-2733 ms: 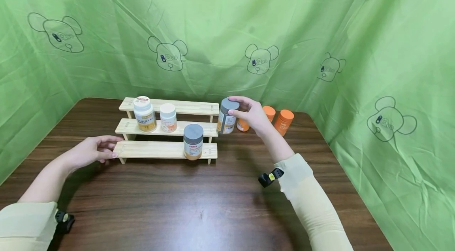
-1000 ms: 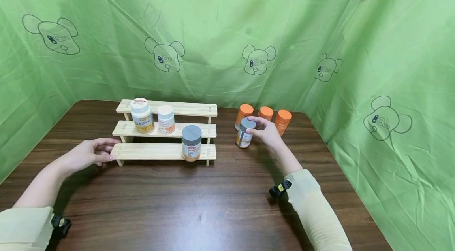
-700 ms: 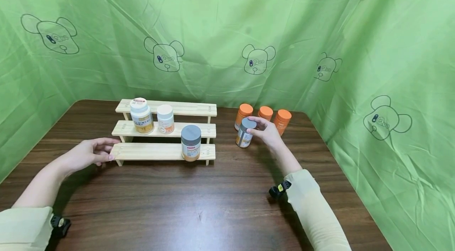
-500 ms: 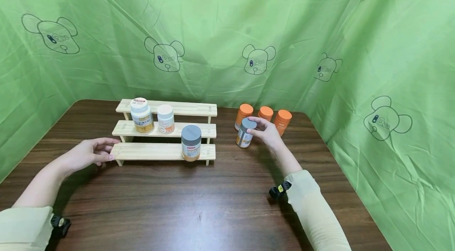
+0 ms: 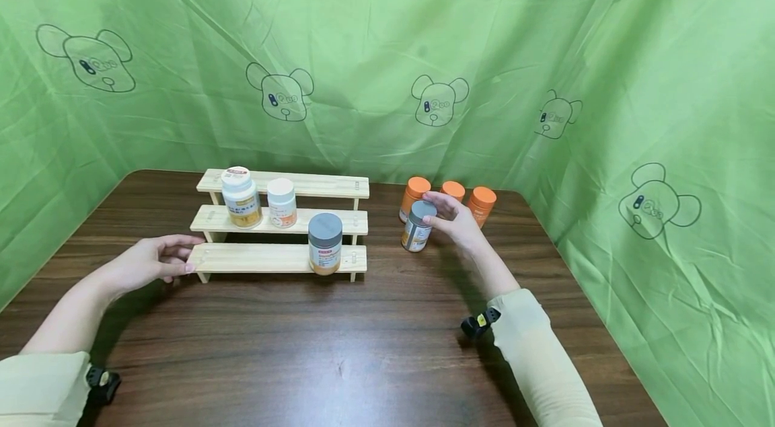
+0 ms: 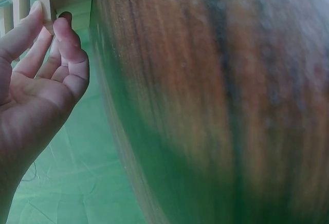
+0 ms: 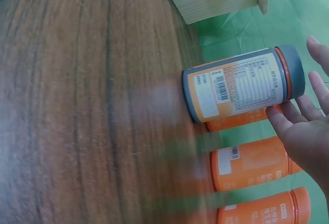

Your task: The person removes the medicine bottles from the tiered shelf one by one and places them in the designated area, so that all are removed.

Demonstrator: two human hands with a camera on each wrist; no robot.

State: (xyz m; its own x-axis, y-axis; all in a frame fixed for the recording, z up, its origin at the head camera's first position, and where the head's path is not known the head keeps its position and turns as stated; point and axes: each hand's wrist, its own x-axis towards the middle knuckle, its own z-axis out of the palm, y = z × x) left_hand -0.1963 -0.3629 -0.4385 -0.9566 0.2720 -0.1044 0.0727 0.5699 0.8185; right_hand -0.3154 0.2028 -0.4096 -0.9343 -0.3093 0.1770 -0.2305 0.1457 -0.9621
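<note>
My left hand (image 5: 151, 262) pinches the left end of the lowest board of a three-tier wooden display rack (image 5: 254, 257); the left wrist view shows thumb and fingers on either side of that end. A grey-capped supplement bottle (image 5: 416, 233) stands upright on the table right of the rack. Around its cap (image 7: 292, 72) is my right hand (image 5: 459, 224), fingers spread. In the right wrist view those fingers are off the cap, and the thumb lies close to the bottle's side; whether it touches I cannot tell.
Two white-capped bottles, one large (image 5: 242, 204) and one small (image 5: 282, 206), stand on the middle tier. Another grey-capped bottle (image 5: 325, 251) is on the lowest tier. Three orange bottles (image 5: 413, 202) stand behind my right hand, before a green curtain (image 5: 363, 44).
My right hand has brought the grey-capped bottle from beside the rack's right end rightward and nearer onto the table. Its fingers have since spread off the cap. My left hand has stayed at the rack.
</note>
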